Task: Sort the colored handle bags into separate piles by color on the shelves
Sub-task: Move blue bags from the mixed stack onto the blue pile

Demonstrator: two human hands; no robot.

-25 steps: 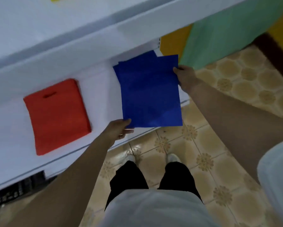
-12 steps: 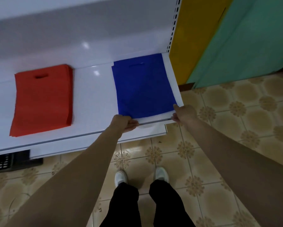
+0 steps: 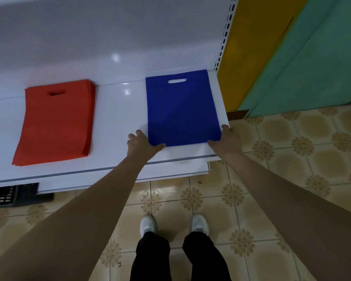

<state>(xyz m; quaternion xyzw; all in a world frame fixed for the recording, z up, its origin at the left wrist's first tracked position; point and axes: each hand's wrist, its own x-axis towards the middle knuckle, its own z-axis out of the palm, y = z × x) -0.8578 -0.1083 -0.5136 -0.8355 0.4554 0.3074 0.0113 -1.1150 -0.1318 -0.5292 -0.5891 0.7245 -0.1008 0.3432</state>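
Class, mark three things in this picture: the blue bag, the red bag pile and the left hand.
blue bag (image 3: pixel 182 110): head view, middle of its face.
red bag pile (image 3: pixel 54 120): head view, centre of top bag.
left hand (image 3: pixel 143 141): head view, back of hand.

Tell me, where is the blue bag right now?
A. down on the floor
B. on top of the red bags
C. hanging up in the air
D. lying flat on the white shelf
D: the blue bag lies flat on the white shelf, to the right of the red pile, with the left hand and right hand at its near corners.
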